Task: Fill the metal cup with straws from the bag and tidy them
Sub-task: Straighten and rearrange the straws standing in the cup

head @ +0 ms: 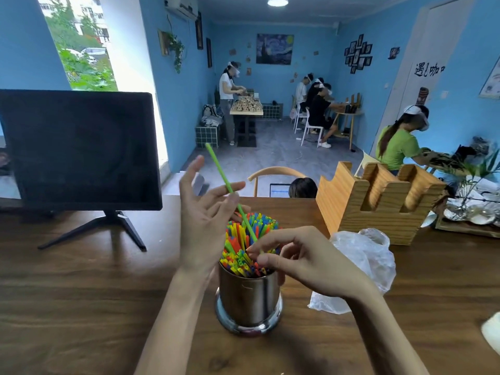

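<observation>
Right hand (292,255): fingers pinch the low end of a green straw (230,190), slanted up-left. Left hand (201,212): fingers spread, relaxed, touching the straw's middle. Below, metal cup (249,299) packed with coloured straws (243,247) on the desk (81,293). Crumpled plastic bag (362,261) just right of it.

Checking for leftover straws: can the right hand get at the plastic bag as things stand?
Probably yes. The plastic bag lies on the table just behind the right hand with nothing between them, but that hand pinches a green straw and must release it first.
</observation>
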`<state>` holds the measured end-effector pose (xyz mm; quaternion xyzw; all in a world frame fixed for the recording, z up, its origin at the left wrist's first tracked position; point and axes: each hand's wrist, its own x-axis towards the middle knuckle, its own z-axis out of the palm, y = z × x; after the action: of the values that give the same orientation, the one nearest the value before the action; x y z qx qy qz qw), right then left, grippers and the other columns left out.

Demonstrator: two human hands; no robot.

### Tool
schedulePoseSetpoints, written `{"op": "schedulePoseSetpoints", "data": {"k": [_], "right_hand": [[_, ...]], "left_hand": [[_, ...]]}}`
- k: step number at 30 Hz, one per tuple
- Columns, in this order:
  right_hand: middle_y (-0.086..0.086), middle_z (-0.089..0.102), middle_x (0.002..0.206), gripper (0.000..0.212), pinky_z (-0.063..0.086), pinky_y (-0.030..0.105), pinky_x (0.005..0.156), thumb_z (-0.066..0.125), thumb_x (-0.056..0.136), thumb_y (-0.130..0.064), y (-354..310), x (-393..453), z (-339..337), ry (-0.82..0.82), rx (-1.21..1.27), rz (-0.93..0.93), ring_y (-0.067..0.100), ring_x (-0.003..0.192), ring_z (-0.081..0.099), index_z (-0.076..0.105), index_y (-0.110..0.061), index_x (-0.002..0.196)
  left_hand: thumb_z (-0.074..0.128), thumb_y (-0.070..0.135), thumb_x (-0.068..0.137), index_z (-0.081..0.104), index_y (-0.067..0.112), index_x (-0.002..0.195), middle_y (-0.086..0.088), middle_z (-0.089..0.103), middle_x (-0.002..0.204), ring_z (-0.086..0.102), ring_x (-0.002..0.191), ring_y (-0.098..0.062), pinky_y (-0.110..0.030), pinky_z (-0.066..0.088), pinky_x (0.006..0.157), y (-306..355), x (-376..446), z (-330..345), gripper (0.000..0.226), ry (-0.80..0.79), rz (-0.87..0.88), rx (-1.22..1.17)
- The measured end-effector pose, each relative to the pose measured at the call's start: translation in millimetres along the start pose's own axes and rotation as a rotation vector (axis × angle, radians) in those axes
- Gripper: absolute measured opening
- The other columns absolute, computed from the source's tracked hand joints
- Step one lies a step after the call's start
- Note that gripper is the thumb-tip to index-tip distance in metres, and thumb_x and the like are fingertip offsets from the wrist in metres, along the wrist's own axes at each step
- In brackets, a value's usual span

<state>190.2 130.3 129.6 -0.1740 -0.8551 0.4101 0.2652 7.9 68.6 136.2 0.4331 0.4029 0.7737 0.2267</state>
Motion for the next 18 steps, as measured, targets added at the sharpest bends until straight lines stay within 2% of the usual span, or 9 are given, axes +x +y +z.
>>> {"op": "schedulePoseSetpoints", "data": {"k": [2, 4, 5, 7, 10, 12, 14, 16, 18], "right_hand": [[-0.005, 0.078, 0.103, 0.013, 0.058, 0.042, 0.058, 0.075, 0.093, -0.023, 7, -1, -5, 0.070, 0.096, 0.002, 0.026, 0.062, 0.071, 0.081, -0.022, 0.105], [-0.011, 0.077, 0.081, 0.010, 0.050, 0.021, 0.051, 0.075, 0.093, -0.021, 18, -2, -12, 0.248, 0.087, 0.058, 0.015, 0.053, 0.067, 0.081, -0.026, 0.099], [-0.014, 0.073, 0.071, 0.010, 0.045, 0.015, 0.050, 0.075, 0.093, -0.021, 25, -1, -16, 0.357, 0.026, 0.108, 0.010, 0.049, 0.063, 0.080, -0.029, 0.095], [-0.016, 0.072, 0.070, 0.011, 0.044, 0.013, 0.051, 0.075, 0.092, -0.025, 39, 1, -21, 0.481, -0.103, 0.221, 0.003, 0.050, 0.060, 0.078, -0.035, 0.088], [-0.014, 0.073, 0.083, 0.003, 0.050, 0.022, 0.062, 0.075, 0.091, -0.036, 52, 7, -19, 0.407, -0.157, 0.340, -0.002, 0.065, 0.063, 0.075, -0.039, 0.090], [-0.013, 0.074, 0.086, 0.003, 0.055, 0.030, 0.066, 0.074, 0.090, -0.040, 58, 9, -15, 0.350, -0.147, 0.369, 0.002, 0.072, 0.065, 0.075, -0.039, 0.093], [-0.014, 0.074, 0.085, 0.005, 0.058, 0.032, 0.067, 0.073, 0.091, -0.042, 61, 10, -13, 0.341, -0.136, 0.368, 0.005, 0.073, 0.066, 0.076, -0.038, 0.092], [-0.017, 0.074, 0.084, 0.008, 0.056, 0.026, 0.062, 0.071, 0.093, -0.042, 62, 10, -13, 0.340, -0.131, 0.367, 0.005, 0.070, 0.067, 0.076, -0.037, 0.090], [-0.017, 0.074, 0.083, 0.010, 0.051, 0.020, 0.058, 0.071, 0.093, -0.041, 62, 11, -14, 0.336, -0.109, 0.375, 0.005, 0.063, 0.067, 0.076, -0.033, 0.088]], "left_hand": [[0.064, -0.003, 0.097, 0.032, 0.034, 0.153, -0.008, 0.076, 0.109, 0.074, 0.077, -0.025, -0.027, 0.058, 0.069, 0, 5, -7, 0.074, 0.005, 0.115, 0.089], [0.063, -0.004, 0.098, 0.024, 0.036, 0.159, -0.002, 0.074, 0.109, 0.074, 0.076, -0.022, -0.028, 0.058, 0.071, -1, 8, -14, 0.082, -0.013, 0.195, 0.230], [0.062, -0.004, 0.098, 0.021, 0.043, 0.158, 0.003, 0.072, 0.109, 0.074, 0.076, -0.019, -0.030, 0.060, 0.072, -1, 9, -17, 0.087, -0.030, 0.207, 0.296], [0.063, -0.005, 0.096, 0.011, 0.061, 0.153, 0.013, 0.067, 0.106, 0.076, 0.078, -0.015, -0.036, 0.062, 0.073, -4, 7, -20, 0.102, -0.082, 0.178, 0.407], [0.067, 0.000, 0.094, 0.001, 0.069, 0.150, 0.015, 0.067, 0.099, 0.075, 0.076, -0.005, -0.026, 0.062, 0.070, -12, 3, -25, 0.111, -0.185, 0.147, 0.604], [0.071, 0.005, 0.093, 0.005, 0.067, 0.150, 0.011, 0.067, 0.103, 0.073, 0.076, -0.001, -0.022, 0.061, 0.072, -18, 1, -28, 0.107, -0.244, 0.161, 0.725], [0.076, 0.009, 0.090, 0.013, 0.068, 0.148, 0.012, 0.068, 0.100, 0.072, 0.081, 0.000, -0.018, 0.059, 0.076, -23, 0, -28, 0.103, -0.266, 0.145, 0.775], [0.080, 0.013, 0.087, 0.024, 0.068, 0.143, 0.015, 0.069, 0.098, 0.070, 0.087, -0.001, -0.016, 0.057, 0.079, -28, -2, -28, 0.096, -0.276, 0.110, 0.811], [0.079, 0.018, 0.088, 0.041, 0.060, 0.136, 0.021, 0.068, 0.100, 0.068, 0.092, 0.000, -0.018, 0.057, 0.082, -33, -5, -29, 0.075, -0.280, 0.106, 0.867]]}}
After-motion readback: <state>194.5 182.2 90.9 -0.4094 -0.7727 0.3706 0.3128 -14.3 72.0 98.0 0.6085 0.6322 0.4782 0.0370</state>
